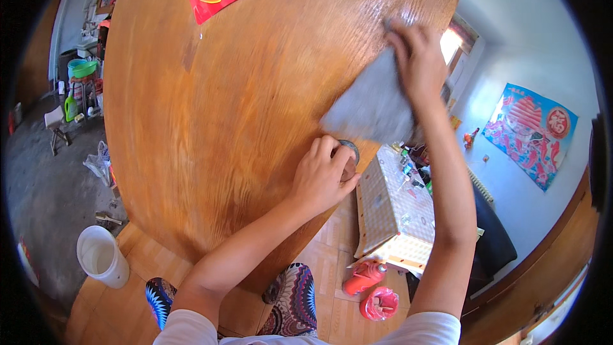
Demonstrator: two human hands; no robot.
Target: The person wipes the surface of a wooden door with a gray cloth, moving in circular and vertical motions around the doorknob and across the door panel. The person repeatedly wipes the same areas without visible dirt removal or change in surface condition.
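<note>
While left fingers (324, 147) clasp the doorknob (349, 165), grey cloth (375, 105) hangs below right fingers (400, 37), seemingly gripped, though blurred

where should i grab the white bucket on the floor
Probably the right side of the rim, coming from above: the white bucket stands upright with its round mouth open, so the grip could straddle its wall. No handle is visible.

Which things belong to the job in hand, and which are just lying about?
In the job:
- right hand holding grey cloth
- left hand on round knob
- wooden door

Apparently lying about:
- red bottle
- red bin
- covered table
- white bucket, though its use is unclear
</note>
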